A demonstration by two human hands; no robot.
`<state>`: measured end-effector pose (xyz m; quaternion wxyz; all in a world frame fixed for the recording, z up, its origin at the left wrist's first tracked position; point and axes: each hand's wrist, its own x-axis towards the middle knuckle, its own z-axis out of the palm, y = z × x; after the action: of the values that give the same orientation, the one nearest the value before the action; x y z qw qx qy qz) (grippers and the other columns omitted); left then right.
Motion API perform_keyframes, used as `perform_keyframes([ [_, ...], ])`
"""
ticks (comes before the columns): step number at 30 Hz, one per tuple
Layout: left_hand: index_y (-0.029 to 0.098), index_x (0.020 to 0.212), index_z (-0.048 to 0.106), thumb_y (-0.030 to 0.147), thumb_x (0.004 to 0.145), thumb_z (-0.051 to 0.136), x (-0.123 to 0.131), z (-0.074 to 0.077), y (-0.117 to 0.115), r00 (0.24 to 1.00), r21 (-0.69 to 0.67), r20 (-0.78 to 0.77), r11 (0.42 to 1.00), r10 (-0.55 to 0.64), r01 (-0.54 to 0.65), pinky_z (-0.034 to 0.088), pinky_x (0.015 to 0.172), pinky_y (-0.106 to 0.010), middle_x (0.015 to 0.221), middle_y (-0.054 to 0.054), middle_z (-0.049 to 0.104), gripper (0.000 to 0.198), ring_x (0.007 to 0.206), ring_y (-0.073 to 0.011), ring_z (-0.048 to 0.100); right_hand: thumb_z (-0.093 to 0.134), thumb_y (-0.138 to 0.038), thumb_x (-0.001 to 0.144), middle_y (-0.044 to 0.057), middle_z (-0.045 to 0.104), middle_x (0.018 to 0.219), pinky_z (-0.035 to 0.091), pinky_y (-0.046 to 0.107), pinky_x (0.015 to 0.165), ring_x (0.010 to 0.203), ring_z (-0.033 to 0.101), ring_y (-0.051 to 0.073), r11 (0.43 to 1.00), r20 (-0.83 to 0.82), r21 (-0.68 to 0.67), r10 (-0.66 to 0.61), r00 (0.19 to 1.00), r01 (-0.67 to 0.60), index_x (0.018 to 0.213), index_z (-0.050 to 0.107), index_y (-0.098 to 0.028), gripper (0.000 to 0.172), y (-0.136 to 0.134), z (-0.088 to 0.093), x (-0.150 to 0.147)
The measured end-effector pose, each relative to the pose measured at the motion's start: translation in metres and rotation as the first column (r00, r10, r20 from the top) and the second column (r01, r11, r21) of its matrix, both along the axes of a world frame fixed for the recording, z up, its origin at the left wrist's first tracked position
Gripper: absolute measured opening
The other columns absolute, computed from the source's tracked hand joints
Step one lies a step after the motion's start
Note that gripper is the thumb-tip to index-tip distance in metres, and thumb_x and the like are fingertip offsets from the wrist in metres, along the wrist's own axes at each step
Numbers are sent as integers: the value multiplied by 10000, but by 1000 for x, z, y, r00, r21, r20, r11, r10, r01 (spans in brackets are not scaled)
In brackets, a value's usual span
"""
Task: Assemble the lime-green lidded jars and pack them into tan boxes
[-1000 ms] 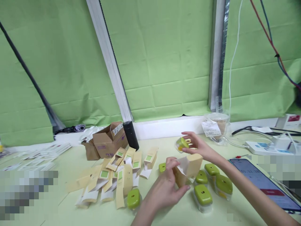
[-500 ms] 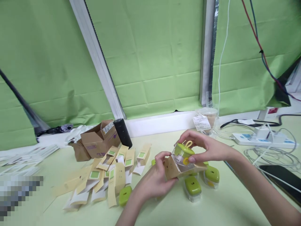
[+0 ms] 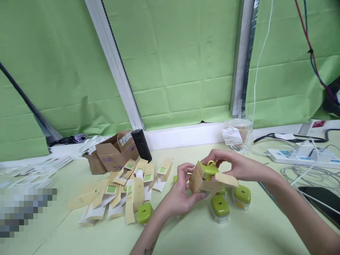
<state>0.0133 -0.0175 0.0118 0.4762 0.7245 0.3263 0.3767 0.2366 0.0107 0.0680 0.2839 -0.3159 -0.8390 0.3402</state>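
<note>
Tabletop below, boxed container sits between hands.

Left forearm: bare, rising toward the right, with 1 dark marking on the skin. Left hand: fingers curled above, thumb extended below, in a grasping pose. Right forearm: bare, slanting up leftward. Right hand: back upward, fingers bent and directed left, tips partly hidden.

head cam looks fwd & down, l hand & r hand near, green cloth beyond.
</note>
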Motion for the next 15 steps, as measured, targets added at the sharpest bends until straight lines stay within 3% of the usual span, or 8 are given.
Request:
perform_keyframes([
  [3,292,1190,287,273,790,635,3,1,1,994,-71,110,997,-24,32,462,835,-380,1183,-87,408,531,1074,-239,517,579,-281,816,16,639,963,474,321,731,861,581,202,999,-21,-31,-27,999,26,905,601,-220,109,0,-1,-6],
  [7,291,1228,315,296,812,609,6,2,1,983,-83,182,996,6,9,470,810,-352,1175,-86,435,509,1017,-221,540,464,-312,884,19,629,922,477,335,750,867,583,209,995,-71,-99,23,997,-30,877,621,-209,188,4,-5,-10],
  [12,287,1186,341,272,799,615,4,-6,4,972,36,224,995,77,-88,483,805,-358,1213,-87,457,474,1020,-221,537,559,-354,838,50,532,1152,507,319,756,959,565,191,985,-333,-171,-51,942,-7,1090,517,-240,279,1,-8,-14],
  [15,300,1154,345,220,785,613,3,-10,4,964,199,243,967,111,-161,481,808,-348,1163,-65,472,463,1016,-209,532,608,-353,816,34,559,1023,506,272,689,871,584,155,973,-485,-219,-47,873,-69,1008,515,-222,251,-4,-9,-24],
])
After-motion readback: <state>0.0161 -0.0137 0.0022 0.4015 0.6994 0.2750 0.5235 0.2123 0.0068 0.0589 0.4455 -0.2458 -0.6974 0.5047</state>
